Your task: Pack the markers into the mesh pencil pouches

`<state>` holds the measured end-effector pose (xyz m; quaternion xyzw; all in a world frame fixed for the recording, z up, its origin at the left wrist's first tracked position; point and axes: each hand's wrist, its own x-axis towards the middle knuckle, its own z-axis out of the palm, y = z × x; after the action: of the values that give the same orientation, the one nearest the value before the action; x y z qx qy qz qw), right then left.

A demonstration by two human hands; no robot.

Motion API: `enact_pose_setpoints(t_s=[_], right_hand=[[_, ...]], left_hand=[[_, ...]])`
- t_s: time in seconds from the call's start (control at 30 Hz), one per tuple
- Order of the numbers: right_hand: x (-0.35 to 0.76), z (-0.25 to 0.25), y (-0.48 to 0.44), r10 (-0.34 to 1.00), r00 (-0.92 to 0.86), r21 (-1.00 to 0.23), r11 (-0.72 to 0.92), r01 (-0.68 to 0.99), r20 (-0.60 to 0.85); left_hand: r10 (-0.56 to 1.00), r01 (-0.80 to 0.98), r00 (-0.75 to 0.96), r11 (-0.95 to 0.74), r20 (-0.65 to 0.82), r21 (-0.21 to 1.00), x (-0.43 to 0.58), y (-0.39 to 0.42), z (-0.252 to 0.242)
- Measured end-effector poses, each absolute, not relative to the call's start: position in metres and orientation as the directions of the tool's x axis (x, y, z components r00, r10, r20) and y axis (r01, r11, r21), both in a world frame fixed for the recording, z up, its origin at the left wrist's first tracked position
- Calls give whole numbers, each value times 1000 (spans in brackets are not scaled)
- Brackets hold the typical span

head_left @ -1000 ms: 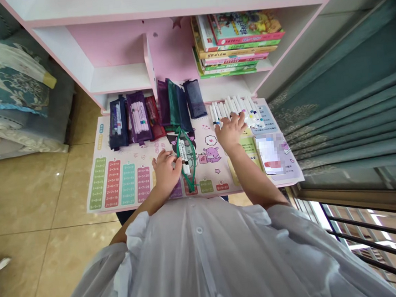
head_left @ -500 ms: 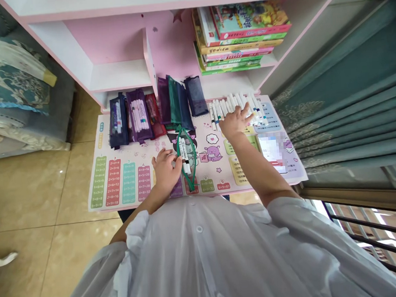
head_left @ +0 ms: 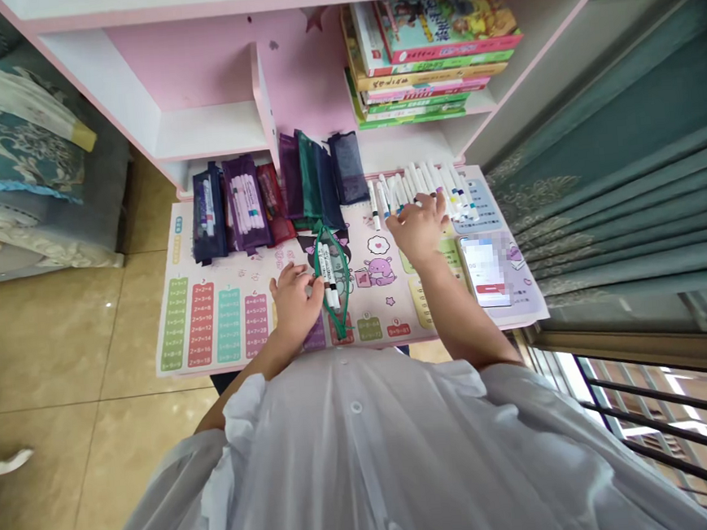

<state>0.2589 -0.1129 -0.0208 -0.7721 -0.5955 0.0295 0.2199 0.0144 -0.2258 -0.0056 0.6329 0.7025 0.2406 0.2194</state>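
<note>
A green mesh pencil pouch [head_left: 345,298] lies unzipped on the desk, with two white markers [head_left: 328,279] inside its opening. At its left edge, my left hand [head_left: 297,299] pinches the rim between thumb and finger. My right hand [head_left: 419,229] rests at the near side of a row of loose white markers [head_left: 423,176]. Its thumb and fingers are apart, bent over the marker ends, and its fingertips are partly hidden. One marker with a dark end [head_left: 374,206] lies at the left of the row.
Filled mesh pouches in dark blue [head_left: 208,215], purple [head_left: 247,204] and red [head_left: 274,206] lie at the back left. Flat pouches [head_left: 349,167] lean near the shelf. A phone [head_left: 485,271] is right of my forearm. Books [head_left: 436,66] are stacked in the shelf.
My right hand has drawn slightly left and toward me, its fingers more bent. The leftmost markers have spread apart a little. My left hand stays at the green pouch.
</note>
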Motion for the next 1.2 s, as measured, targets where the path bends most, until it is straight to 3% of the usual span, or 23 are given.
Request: enact_pose_setpoints(t_s=[0.13, 0.27, 0.47, 1.2], right_hand=[[236, -7, -153, 936, 234, -552, -53, 832, 263], [208, 1, -192, 947, 126, -617, 88, 782, 295], [176, 3, -225, 973, -25, -598, 160, 786, 228], [158, -5, -229, 993, -98, -418, 116, 901, 63]], left_hand=[[995, 781, -99, 80, -3, 619, 14, -226, -6], [995, 785, -104, 84, -3, 613, 14, -226, -5], [994, 783, -101, 61, 30, 619, 15, -226, -6], [994, 812, -104, 62, 39, 580, 16, -227, -8]])
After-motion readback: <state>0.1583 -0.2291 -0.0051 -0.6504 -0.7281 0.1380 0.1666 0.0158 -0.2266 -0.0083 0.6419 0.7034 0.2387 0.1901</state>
